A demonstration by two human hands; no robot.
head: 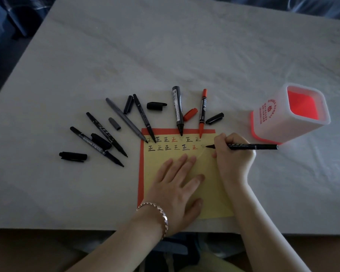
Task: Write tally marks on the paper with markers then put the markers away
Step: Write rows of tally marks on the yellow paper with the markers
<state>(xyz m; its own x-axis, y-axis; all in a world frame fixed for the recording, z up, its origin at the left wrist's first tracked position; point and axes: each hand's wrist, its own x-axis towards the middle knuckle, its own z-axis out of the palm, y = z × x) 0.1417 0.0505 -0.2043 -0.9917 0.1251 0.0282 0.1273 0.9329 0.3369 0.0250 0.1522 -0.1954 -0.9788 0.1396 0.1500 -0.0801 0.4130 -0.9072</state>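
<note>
On the white-covered table point(165, 55), a loose black plastic cap point(73, 156) lies farthest left, at nine o'clock from the yellow paper sheet edged in red point(153, 167). From there, uncapped markers fan round to the sheet's twelve o'clock, tips toward it. They are two black double-ended markers point(96, 146) with a second black cap point(101, 141) lying across them, a long grey marker point(126, 120), a thin black marker point(144, 118), a thick black-and-grey marker point(177, 110) and a red marker point(203, 112). The last four reach onto the paper's top edge.

Two rows of black and red tally marks point(173, 143) run across the top of the sheet. The left hand point(177, 185) lies flat on the paper, fingers straight and slightly spread. The right hand point(232, 154) pinches a black felt marker point(251, 146), its tip at the right end of the lower row and its barrel pointing to three o'clock. A white square pen holder with a red inside point(269, 114) stands at the paper's two o'clock.
</note>
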